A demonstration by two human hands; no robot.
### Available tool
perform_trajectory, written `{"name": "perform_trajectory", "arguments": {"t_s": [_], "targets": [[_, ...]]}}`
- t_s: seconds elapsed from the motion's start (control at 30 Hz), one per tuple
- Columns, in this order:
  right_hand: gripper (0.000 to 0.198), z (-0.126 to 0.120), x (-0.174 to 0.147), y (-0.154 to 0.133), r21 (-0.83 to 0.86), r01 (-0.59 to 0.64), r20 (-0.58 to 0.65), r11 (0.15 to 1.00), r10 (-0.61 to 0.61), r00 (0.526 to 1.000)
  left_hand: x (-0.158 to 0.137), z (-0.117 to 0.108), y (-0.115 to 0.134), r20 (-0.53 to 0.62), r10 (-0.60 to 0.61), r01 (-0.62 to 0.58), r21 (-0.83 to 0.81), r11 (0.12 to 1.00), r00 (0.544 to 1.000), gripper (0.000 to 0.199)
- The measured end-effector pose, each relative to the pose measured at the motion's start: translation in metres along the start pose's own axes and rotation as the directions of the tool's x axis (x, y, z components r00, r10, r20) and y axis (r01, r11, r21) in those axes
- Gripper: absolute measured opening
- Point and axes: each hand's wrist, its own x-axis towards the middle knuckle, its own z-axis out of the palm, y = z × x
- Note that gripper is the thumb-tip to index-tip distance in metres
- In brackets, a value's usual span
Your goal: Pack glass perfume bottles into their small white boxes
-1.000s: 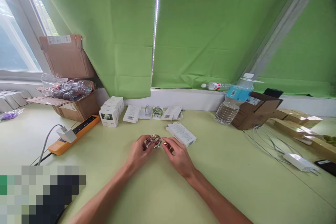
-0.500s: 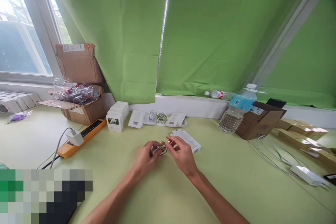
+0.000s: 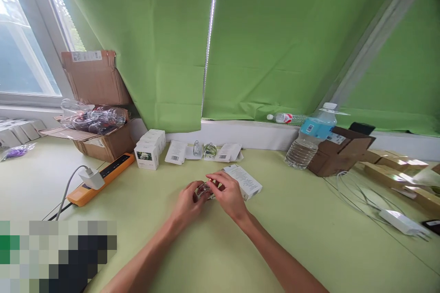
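My left hand [image 3: 188, 202] is closed around a small clear glass bottle [image 3: 202, 189], which sits low over the table in front of me. Fingers of my right hand [image 3: 228, 196] pinch at the bottle's gold-coloured top [image 3: 209, 180]. They cover most of that top, so its exact shape is hidden. Just behind my right hand a white printed box [image 3: 244, 181] lies flat, partly covered by the hand.
White boxes [image 3: 147, 156], opened cartons [image 3: 176, 152] and a round glass bottle [image 3: 210, 150] line the back. Left are an orange power strip [image 3: 113, 170] and a cardboard box [image 3: 103, 146]. A large water bottle [image 3: 302, 149] leans right, near a white charger [image 3: 400, 222].
My right fingers have moved left onto the top of the bottle, where a small pale piece showed at their tips before. The camera view has shifted slightly.
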Motion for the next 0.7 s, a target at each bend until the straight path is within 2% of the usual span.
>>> {"name": "perform_trajectory", "arguments": {"t_s": [0.37, 0.7], "targets": [[0.022, -0.0014, 0.0022, 0.001, -0.037, 0.044, 0.029, 0.998, -0.043, 0.999, -0.0003, -0.0006, 0.0006, 0.032, -0.027, 0.027, 0.02, 0.999, 0.999, 0.028], [0.022, -0.0011, 0.0028, 0.0018, 0.053, -0.039, 0.011, 0.998, 0.039, 0.999, -0.0014, -0.0013, 0.0015, 0.025, -0.036, 0.036, 0.024, 0.999, 0.999, 0.03]]}}
